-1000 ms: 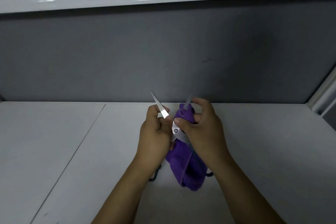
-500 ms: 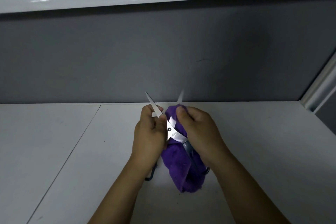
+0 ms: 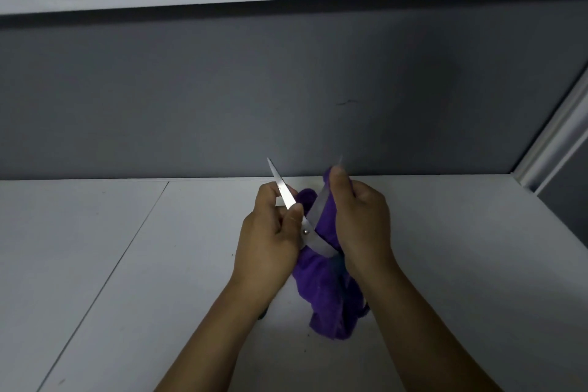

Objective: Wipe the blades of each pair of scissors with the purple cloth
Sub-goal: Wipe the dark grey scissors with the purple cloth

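White table (image 3: 79, 280) stretches wide on the left, one seam line (image 3: 126, 248) across it. Next, the left hand (image 3: 267, 242) pinches one blade of the scissors (image 3: 307, 231), blades spread in a V above mid-table. Between the wrists the purple cloth (image 3: 327, 296) hangs down. Then the right hand (image 3: 362, 220) curls tight, cloth wrapped round the other blade. Grey wall (image 3: 286, 89) close behind.

scissors (image 3: 307, 232) between both hands, cloth (image 3: 331, 290) behind, above the table (image 3: 127, 264).
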